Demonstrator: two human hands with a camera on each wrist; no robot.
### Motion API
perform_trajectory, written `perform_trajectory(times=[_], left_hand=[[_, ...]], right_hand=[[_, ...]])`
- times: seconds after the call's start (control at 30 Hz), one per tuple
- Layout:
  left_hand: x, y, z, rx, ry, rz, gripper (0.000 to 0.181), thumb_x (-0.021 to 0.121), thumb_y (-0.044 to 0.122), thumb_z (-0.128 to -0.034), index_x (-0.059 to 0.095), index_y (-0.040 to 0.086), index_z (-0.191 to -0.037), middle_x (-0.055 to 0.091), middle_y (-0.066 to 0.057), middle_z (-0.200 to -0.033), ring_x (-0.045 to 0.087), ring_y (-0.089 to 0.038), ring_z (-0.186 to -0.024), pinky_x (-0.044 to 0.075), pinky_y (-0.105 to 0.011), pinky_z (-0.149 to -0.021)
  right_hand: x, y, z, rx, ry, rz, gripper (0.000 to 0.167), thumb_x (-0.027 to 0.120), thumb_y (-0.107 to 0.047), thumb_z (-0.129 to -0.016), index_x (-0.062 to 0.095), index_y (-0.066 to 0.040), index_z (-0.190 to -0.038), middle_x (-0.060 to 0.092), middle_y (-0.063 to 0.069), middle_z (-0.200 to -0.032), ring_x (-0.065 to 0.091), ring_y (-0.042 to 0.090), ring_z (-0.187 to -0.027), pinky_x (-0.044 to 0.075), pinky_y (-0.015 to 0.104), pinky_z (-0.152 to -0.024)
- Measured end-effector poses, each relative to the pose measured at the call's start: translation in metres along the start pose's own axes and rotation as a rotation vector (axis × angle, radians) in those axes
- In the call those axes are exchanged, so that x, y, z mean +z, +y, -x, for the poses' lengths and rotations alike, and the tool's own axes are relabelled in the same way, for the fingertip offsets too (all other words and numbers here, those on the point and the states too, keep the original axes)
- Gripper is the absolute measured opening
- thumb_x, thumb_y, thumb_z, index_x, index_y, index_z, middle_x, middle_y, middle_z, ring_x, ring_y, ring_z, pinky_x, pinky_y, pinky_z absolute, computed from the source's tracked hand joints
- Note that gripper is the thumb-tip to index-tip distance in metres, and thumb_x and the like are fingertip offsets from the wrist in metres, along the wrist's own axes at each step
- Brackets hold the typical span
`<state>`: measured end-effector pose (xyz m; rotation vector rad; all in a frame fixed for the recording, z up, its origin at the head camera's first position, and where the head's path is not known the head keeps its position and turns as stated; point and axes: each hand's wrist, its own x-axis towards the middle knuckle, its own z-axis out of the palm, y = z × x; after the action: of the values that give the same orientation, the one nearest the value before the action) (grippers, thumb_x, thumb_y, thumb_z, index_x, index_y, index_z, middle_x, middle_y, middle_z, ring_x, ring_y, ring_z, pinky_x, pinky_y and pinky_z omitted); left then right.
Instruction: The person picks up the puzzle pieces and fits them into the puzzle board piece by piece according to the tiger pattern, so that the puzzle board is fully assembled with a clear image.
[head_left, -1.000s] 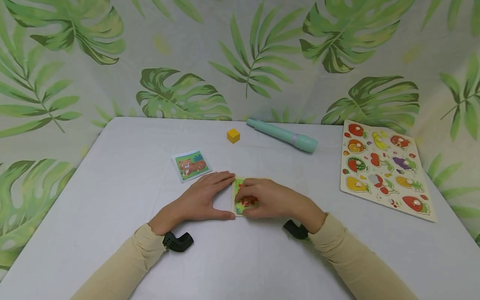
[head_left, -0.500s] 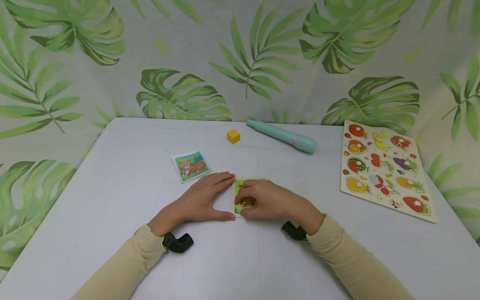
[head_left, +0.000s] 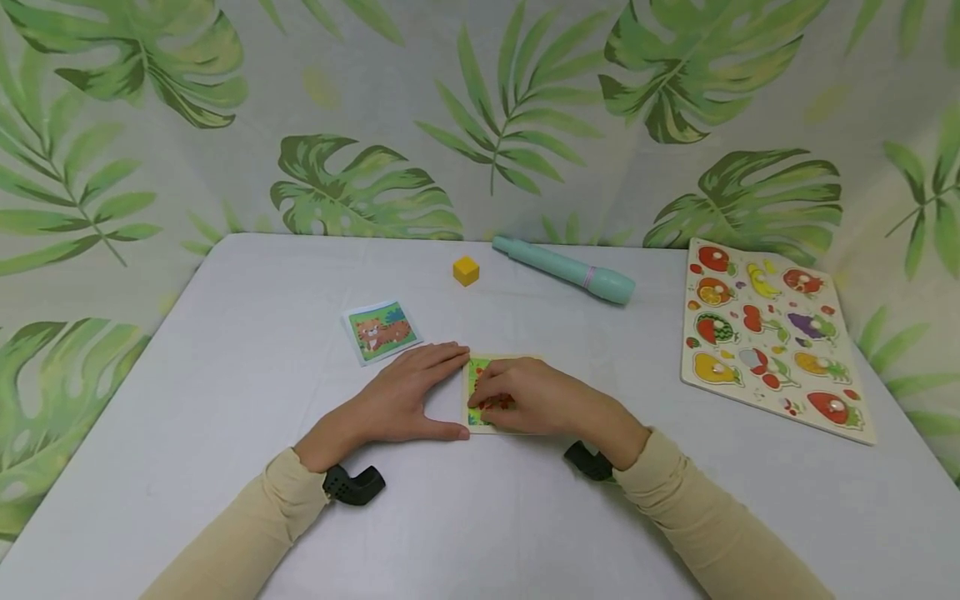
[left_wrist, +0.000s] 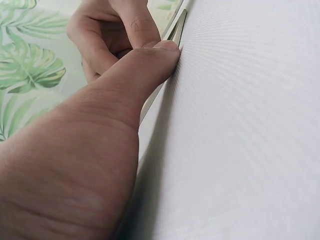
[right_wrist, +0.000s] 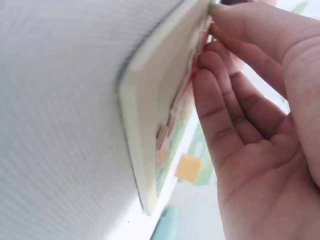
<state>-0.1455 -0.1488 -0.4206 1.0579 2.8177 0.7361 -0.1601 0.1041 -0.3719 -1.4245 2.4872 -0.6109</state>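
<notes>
A small square wooden jigsaw puzzle [head_left: 475,390] lies flat on the table, with a green and red picture. Around its left side my left hand [head_left: 405,398] rests spread, fingertips at the far left corner and thumb at the near left corner. Over the picture is my right hand [head_left: 543,398], its thumb and bent fingers at a puzzle piece on the left side. The right hand covers most of the puzzle. From the right wrist view, the pale puzzle frame [right_wrist: 135,130] shows edge-on, with thumb and fingertips meeting at its far end; the piece itself is mostly hidden.
A picture card of a tiger-like animal [head_left: 381,332] lies beyond my left hand. Farther back are a yellow cube [head_left: 466,271] and a mint-green tube with a rounded end [head_left: 564,268]. A fruit peg board [head_left: 772,337] lies at the right edge.
My right thumb has shifted slightly away from the near edge, toward the bent fingers. The left hand stays in place at the puzzle's left side.
</notes>
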Motion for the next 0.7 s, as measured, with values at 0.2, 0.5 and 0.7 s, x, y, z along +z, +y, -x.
perform_trajectory(times=[0.2, 0.5, 0.7], left_hand=[[-0.0002, 0.0013, 0.0001, 0.001, -0.002, 0.004, 0.100, 0.076, 0.066, -0.0820, 0.041, 0.012, -0.159, 0.038, 0.000, -0.164, 0.030, -0.019, -0.154, 0.023, -0.045, -0.128], [-0.0010, 0.0017, 0.0002, 0.003, 0.000, 0.006, 0.100, 0.077, 0.065, -0.0819, 0.042, 0.012, -0.158, 0.039, -0.001, -0.164, 0.030, -0.020, -0.155, 0.022, -0.046, -0.128], [-0.0008, 0.0011, 0.0002, -0.007, -0.006, 0.009, 0.100, 0.077, 0.066, -0.0819, 0.042, 0.012, -0.159, 0.039, -0.001, -0.164, 0.031, -0.021, -0.154, 0.024, -0.048, -0.127]], right_hand=[[-0.0001, -0.0007, 0.0003, -0.002, 0.003, 0.010, 0.016, 0.074, -0.015, -0.095, 0.080, -0.015, -0.110, 0.070, -0.003, -0.105, 0.063, 0.008, -0.090, 0.054, 0.024, -0.082], [-0.0002, -0.0024, 0.0008, 0.004, 0.007, 0.013, 0.016, 0.075, -0.014, -0.094, 0.080, -0.014, -0.110, 0.070, -0.003, -0.105, 0.063, 0.009, -0.091, 0.055, 0.025, -0.084], [-0.0008, -0.0027, 0.0014, 0.002, 0.011, 0.010, 0.016, 0.075, -0.013, -0.093, 0.080, -0.014, -0.108, 0.070, -0.004, -0.104, 0.061, 0.009, -0.088, 0.053, 0.024, -0.081]])
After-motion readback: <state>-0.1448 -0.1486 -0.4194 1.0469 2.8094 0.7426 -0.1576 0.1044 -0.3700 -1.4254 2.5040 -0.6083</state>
